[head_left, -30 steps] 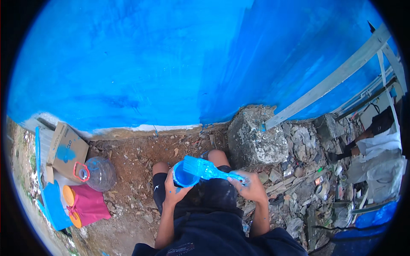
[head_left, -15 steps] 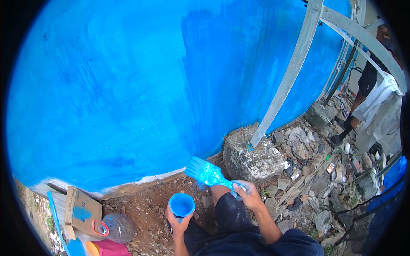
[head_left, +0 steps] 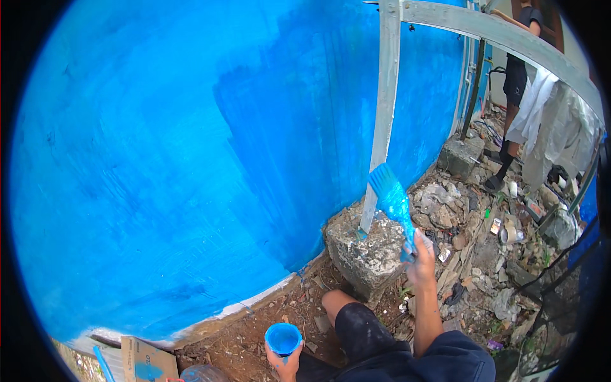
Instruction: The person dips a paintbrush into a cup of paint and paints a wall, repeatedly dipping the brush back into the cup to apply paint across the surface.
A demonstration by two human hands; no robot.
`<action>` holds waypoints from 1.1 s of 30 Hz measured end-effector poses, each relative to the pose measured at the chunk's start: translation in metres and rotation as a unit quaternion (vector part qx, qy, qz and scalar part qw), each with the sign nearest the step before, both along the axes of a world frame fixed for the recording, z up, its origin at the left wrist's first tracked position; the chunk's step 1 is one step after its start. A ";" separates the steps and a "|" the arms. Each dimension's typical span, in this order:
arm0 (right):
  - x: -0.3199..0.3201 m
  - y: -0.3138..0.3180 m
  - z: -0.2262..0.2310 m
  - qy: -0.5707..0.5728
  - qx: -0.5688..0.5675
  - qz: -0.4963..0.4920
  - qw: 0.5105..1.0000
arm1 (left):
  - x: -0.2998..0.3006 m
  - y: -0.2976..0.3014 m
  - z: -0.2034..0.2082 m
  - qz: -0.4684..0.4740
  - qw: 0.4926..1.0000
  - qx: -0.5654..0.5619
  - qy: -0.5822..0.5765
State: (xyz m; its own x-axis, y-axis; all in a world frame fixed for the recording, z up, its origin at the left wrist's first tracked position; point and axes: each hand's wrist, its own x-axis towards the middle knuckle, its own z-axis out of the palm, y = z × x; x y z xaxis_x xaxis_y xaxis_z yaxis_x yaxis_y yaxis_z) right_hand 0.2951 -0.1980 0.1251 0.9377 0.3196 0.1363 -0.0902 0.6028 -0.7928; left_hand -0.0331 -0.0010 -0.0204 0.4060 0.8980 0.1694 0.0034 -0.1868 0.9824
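Blue-coated brush (head_left: 393, 198), gripped in your right hand (head_left: 422, 264), has swung to one o'clock of the cup (head_left: 283, 339) your left hand (head_left: 285, 366) clasps, beyond dipping range.

A wall (head_left: 127, 159) in two shades of blue, paler at left and darker toward the right, rises across much of the view, with a whitish strip (head_left: 245, 302) along its foot. Below it lies brown soil (head_left: 254, 326), with stony rubble (head_left: 480, 258) spread out to the right. A grey post (head_left: 386, 83) stands on a rough concrete block (head_left: 363, 254) and meets a grey beam (head_left: 474, 23) at the top. The light is soft daylight
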 end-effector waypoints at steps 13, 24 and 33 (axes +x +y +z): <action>0.196 0.052 0.105 -0.104 -0.039 -0.130 0.985 | -0.007 0.007 0.000 0.000 1.000 0.007 0.028; 0.190 0.047 -0.046 -0.045 -0.301 -0.153 0.940 | -0.004 -0.009 0.009 0.014 0.998 -0.029 0.062; 0.215 0.037 0.054 -0.030 -0.092 -0.147 0.984 | 0.000 -0.002 0.004 -0.008 0.998 -0.002 0.057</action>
